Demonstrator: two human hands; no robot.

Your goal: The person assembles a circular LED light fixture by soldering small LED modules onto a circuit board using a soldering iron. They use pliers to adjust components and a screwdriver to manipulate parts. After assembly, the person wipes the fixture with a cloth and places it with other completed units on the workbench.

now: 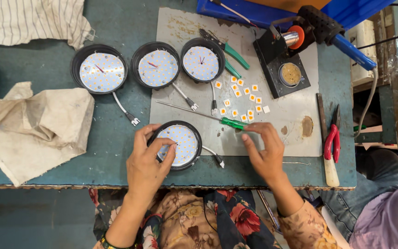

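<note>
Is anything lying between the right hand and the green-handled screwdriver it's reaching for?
Nothing visible. The right hand has its fingertips right at the green handle of the screwdriver, which lies flat on the grey mat. The small square chips lie beyond it. The left hand rests on the round LED lamp.

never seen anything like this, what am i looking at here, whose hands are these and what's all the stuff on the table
This is one picture from a camera worn on a person's head, looking down at their own two bare hands over a worn teal workbench. The left hand rests on a round black lamp housing with a white LED-dotted disc. The right hand reaches to a thin screwdriver with a green handle, fingertips at the handle. Three more similar black lamp housings sit in a row farther back. Small square yellow LED chips lie scattered on a grey mat, near a black soldering-iron stand and red-handled pliers. Crumpled beige cloth lies at the left.
</note>
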